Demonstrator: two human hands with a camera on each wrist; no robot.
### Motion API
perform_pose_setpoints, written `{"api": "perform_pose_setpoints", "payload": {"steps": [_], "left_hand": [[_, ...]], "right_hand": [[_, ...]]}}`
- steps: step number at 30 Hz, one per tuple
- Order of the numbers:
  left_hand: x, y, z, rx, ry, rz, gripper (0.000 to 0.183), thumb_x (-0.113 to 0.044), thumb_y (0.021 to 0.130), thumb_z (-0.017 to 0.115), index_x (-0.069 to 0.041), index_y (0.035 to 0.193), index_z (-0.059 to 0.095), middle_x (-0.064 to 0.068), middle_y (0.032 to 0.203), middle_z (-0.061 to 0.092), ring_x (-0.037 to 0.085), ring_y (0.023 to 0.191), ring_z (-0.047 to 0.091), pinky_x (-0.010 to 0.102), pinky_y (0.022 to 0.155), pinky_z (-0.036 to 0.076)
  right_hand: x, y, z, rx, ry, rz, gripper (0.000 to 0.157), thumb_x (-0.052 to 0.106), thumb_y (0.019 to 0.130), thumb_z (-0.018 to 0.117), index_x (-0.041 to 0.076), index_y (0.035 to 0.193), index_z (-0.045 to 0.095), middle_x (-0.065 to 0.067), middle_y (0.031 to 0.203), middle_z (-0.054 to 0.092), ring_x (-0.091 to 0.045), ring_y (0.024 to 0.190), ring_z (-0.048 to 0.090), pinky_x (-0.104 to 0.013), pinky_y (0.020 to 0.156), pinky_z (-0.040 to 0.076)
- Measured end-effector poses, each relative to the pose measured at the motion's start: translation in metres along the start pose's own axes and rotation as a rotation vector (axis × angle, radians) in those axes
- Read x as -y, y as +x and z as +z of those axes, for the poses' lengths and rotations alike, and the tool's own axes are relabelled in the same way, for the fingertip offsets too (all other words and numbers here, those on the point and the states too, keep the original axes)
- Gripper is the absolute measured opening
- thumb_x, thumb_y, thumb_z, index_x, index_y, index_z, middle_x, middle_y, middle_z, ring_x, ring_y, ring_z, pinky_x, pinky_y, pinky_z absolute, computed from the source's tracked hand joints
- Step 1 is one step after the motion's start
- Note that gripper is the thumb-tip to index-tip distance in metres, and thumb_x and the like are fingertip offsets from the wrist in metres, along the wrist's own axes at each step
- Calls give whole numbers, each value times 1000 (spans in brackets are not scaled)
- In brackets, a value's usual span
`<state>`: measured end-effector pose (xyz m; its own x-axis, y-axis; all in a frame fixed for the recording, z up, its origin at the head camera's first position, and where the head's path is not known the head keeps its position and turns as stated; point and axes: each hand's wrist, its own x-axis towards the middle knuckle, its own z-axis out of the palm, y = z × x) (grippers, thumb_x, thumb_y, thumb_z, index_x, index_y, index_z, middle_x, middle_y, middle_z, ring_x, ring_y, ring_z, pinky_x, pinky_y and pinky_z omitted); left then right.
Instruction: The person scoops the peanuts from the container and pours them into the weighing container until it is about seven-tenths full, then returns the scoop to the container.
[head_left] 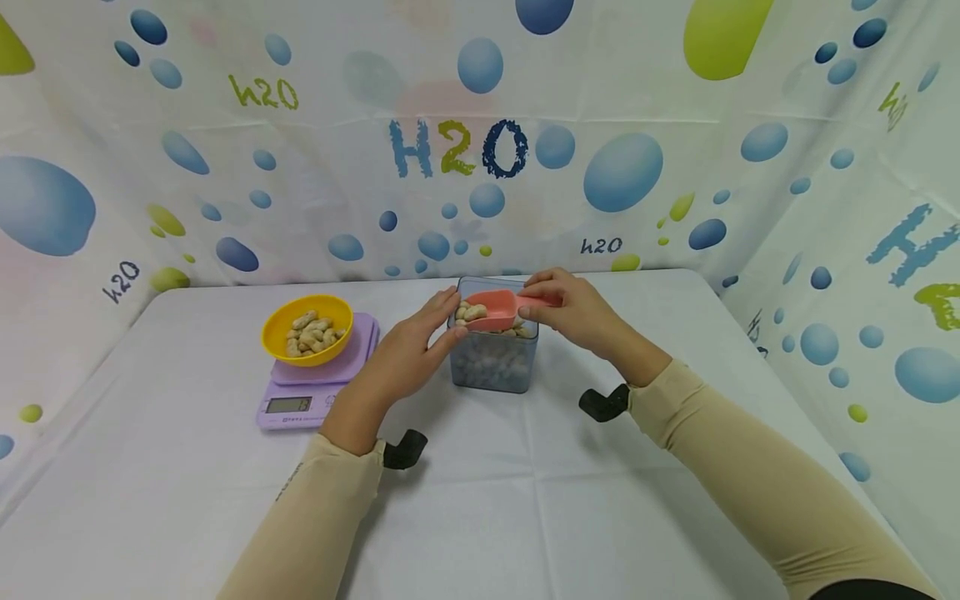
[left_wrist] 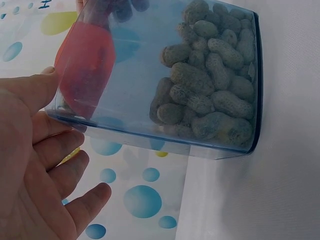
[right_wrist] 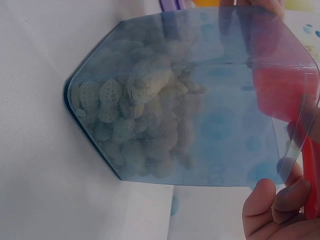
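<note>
A clear bluish plastic container [head_left: 491,367] stands on the table with unshelled peanuts [left_wrist: 210,80] in its lower part. At its left rim, my left hand [head_left: 408,346] touches the corner with thumb and fingers fairly straight; the other fingers are spread in the left wrist view. My right hand [head_left: 581,312] pinches the handle of a coral-pink scoop [head_left: 495,308] at the right rim. The scoop's bowl is in the container's mouth, level with the rim. Several peanuts [head_left: 471,312] show at its left end. Through the container wall, the scoop appears red in the right wrist view.
Left of the container, a purple kitchen scale [head_left: 330,392] bears a yellow bowl [head_left: 273,337] with several peanuts. White cloth covers the table [head_left: 480,517]. A cloth with blue and green spots [head_left: 480,67] hangs behind and at the sides.
</note>
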<state>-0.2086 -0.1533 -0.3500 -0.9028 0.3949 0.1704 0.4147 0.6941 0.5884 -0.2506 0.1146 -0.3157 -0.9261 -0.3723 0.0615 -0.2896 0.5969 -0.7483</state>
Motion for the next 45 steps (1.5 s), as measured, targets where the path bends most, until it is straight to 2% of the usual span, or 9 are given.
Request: {"api": "perform_pose_setpoints", "payload": {"steps": [17, 22, 26, 34, 39, 45], "left_hand": [[1, 1, 2, 3, -8, -10, 70, -59, 100, 38, -26, 158, 19, -11, 164, 15, 15, 152, 16, 45, 122, 22], [1, 1, 2, -3, -10, -1, 69, -59, 100, 38, -26, 159, 18, -10, 164, 16, 15, 152, 16, 46, 122, 22], [2, 1, 2, -3, -12, 5, 69, -57, 101, 39, -26, 159, 18, -10, 164, 16, 15, 152, 16, 46, 122, 21], [5, -1, 0, -9, -29, 1, 70, -56, 101, 41, -24, 159, 17, -8, 165, 15, 16, 152, 15, 46, 122, 20], [14, -8, -18, -39, -17, -40, 73, -59, 99, 43, -27, 159, 15, -3, 165, 15, 21, 152, 16, 50, 122, 21], [37, -29, -55, -78, 15, -171, 77, -63, 98, 40, -25, 159, 15, 0, 166, 13, 28, 152, 15, 54, 121, 18]], "right_hand": [[-5, 0, -3, -7, -1, 19, 41, 36, 92, 69, 15, 127, 67, -1, 140, 50, -25, 125, 50, -44, 92, 55], [-8, -2, -5, -3, 17, 35, 43, 40, 91, 69, 17, 127, 67, 2, 140, 49, -24, 120, 51, -41, 85, 57], [-8, -3, -8, -5, 23, 44, 45, 43, 90, 69, 18, 127, 67, 2, 140, 49, -24, 118, 53, -41, 85, 57], [-4, -4, -15, -37, 29, 34, 42, 38, 92, 69, 16, 128, 66, 2, 138, 51, -24, 109, 54, -37, 81, 55], [4, 1, -18, -50, 48, -5, 41, 39, 91, 69, 17, 126, 68, 2, 133, 53, -23, 107, 53, -36, 78, 53], [22, 12, -13, -57, 75, -57, 39, 37, 92, 69, 17, 125, 69, 1, 129, 55, -22, 112, 51, -39, 84, 54]]}}
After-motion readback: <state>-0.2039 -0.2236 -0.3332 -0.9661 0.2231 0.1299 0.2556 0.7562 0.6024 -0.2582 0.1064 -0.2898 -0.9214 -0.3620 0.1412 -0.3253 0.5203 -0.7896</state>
